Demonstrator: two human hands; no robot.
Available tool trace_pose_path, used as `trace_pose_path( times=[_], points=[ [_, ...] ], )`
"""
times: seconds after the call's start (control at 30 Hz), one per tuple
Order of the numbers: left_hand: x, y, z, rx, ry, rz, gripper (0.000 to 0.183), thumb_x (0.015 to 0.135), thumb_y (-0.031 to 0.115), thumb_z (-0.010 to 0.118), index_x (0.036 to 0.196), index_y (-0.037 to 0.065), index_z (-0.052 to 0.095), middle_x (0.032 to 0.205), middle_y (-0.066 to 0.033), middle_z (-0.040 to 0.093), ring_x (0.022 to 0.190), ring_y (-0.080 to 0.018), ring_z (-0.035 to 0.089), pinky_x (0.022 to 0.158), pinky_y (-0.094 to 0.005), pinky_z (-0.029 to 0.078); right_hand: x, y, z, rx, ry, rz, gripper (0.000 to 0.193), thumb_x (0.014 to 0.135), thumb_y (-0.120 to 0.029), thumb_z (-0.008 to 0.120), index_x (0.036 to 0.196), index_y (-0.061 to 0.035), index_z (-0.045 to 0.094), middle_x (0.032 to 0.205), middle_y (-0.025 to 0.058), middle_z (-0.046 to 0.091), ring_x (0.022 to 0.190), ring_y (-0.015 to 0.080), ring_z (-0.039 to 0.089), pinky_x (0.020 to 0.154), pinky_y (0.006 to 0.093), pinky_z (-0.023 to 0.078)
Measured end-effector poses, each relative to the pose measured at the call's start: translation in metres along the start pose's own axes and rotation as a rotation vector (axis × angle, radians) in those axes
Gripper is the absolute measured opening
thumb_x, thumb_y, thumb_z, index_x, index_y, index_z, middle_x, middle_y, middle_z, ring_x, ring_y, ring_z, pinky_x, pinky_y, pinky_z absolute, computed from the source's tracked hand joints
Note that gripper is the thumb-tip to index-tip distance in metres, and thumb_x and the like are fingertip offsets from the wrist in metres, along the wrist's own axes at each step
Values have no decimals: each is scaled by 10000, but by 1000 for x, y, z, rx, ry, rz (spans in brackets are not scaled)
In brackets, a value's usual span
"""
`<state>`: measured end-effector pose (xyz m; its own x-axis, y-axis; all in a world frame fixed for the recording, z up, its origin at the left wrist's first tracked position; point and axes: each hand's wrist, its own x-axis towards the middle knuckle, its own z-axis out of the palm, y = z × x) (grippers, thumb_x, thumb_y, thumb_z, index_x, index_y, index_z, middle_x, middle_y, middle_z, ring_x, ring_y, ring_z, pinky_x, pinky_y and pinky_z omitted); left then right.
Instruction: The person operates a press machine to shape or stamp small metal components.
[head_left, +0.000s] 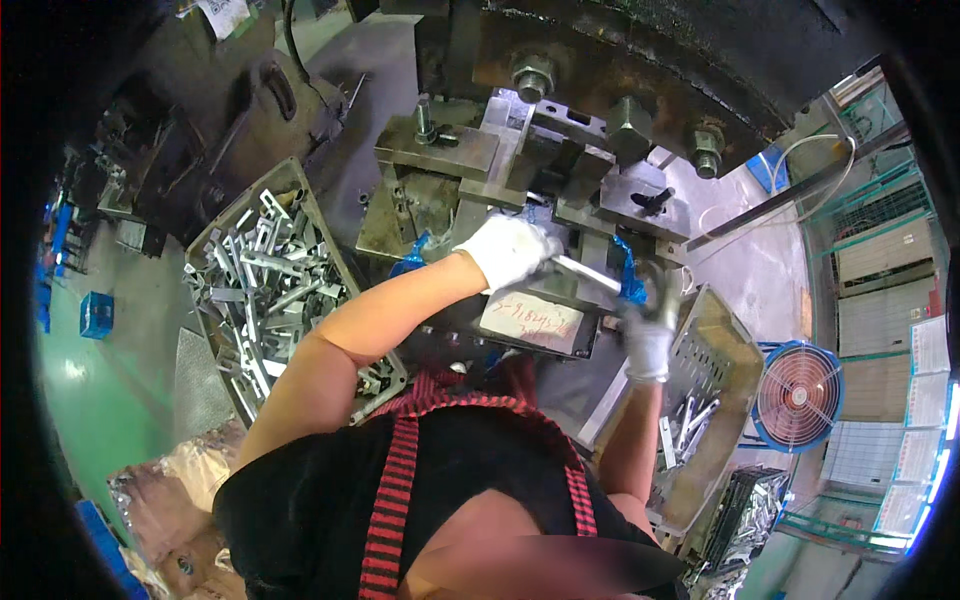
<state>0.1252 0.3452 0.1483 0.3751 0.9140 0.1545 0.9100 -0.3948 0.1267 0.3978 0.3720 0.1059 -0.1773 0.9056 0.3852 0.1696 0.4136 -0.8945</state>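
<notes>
My left hand (507,252), in a white glove, reaches over the front of the press die (545,185). Its fingers close on one end of a pale metal bar (588,273), which slants down to the right. The bar's other end lies by a blue wrapping (630,272) on the right of the die. My right hand (648,345), also in a white glove, is right of the die, near the perforated bin. Motion smears its fingers, so its hold cannot be made out.
At left stands a bin (320,215) heaped with metal parts; at right, a perforated bin (735,400) holds several more. Large bolts (533,78) hang from the press ram above the die. A handwritten label (530,322) faces me. A round fan (798,396) stands far right.
</notes>
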Motion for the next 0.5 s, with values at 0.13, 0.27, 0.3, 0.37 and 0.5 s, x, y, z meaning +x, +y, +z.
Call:
trace_pose_path(
  times=[0.13, 0.27, 0.3, 0.37, 0.5],
  points=[
    [-11, -1, -12, -58, 303, 105, 256, 768, 127, 503, 1011, 138, 584, 886, -73, 590, 689, -260, 619, 548, -384, 504, 11, -52, 55, -135, -282, 163, 304, 761, -146, 707, 1027, -21, 630, 751, 26, 622, 629, 74, 545, 564, 226, 444],
    [-20, 5, -16, -671, 498, -379, 370, 824, 244, 588, 1166, 111, 541, 1041, -91, 608, 782, -216, 613, 695, -324, 503, 11, -38, 92, 558, 188, 391, 241, 870, -160, 599, 1078, -39, 606, 777, 24, 624, 588, 70, 527, 492, 199, 411],
    [-18, 9, -14, -998, 250, -509, 406, 836, 267, 590, 1195, 89, 524, 1058, -91, 606, 819, -192, 603, 733, -314, 492, 7, -30, 101, 721, 170, 417, 275, 882, -207, 587, 1101, -42, 568, 771, 15, 602, 597, 70, 510, 492, 206, 401],
    [-8, 22, -6, -1345, 114, -592, 502, 871, 314, 572, 1249, -2, 473, 1058, -77, 602, 940, -121, 530, 829, -279, 442, 3, -12, 119, 846, 31, 571, 283, 902, -272, 552, 1078, -50, 549, 746, 3, 568, 621, 75, 511, 506, 219, 404],
    [27, 10, 6, -1344, 293, -561, 455, 871, 306, 571, 1165, -40, 531, 1018, -105, 627, 910, -151, 552, 825, -287, 439, -6, 18, 134, 549, -16, 525, 355, 895, -305, 555, 1144, -64, 479, 787, 28, 564, 430, 108, 491, 374, 241, 378]
  ],
)
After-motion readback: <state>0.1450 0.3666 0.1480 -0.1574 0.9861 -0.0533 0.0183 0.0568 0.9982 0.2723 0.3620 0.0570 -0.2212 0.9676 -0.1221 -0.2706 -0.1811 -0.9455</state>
